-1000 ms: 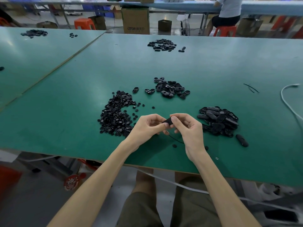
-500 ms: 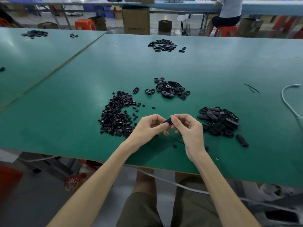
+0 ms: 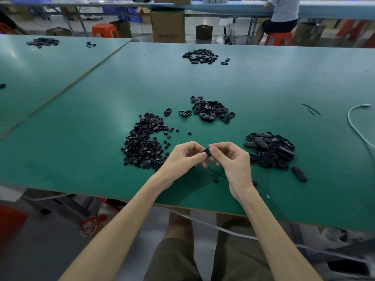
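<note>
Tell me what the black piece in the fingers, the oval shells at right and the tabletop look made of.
Black piece: likely moulded plastic, matte; mostly hidden. Oval shells: probably plastic, smooth, soft highlights on rounded backs. Tabletop: green sheet with dull sheen over a wood-coloured board, seen at the near edge.

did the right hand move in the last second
No. The right hand sits just as close to the oval-piece pile on its right, still pinching the small black part.

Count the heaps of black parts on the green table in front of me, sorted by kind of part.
Small round parts heap: 1
Oval parts heaps: 3
Total: 4 heaps
</note>
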{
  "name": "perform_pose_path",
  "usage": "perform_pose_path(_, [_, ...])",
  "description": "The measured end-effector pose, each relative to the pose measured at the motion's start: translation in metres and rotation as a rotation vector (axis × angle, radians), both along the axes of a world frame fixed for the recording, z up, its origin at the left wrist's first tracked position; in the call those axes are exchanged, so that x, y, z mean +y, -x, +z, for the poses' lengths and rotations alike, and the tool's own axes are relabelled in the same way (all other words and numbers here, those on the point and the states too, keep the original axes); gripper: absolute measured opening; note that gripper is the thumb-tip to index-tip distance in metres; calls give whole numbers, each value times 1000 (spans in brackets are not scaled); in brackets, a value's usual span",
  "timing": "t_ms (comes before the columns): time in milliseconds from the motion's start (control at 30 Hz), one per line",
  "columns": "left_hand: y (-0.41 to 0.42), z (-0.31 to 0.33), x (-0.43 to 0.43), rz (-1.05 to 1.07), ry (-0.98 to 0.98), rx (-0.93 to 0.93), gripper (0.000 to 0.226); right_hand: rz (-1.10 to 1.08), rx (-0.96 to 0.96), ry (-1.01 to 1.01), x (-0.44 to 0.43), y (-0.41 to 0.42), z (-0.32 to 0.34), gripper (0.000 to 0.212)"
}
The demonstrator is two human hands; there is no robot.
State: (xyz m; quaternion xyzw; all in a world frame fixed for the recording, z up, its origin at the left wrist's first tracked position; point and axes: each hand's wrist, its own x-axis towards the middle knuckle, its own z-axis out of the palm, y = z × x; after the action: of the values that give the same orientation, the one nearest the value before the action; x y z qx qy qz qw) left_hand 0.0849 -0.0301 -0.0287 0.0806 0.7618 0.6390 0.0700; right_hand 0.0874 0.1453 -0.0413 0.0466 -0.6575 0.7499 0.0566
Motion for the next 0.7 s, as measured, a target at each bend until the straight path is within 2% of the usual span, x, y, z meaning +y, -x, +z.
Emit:
perform_pose_path(400, [-4,8,13,131,121,33,4,-12,-24,-25,0,2,-3,10])
perform_pose_path(700, [-3,10,14,134,144,20,6,-27,-30,-36,-1,2,-1,10])
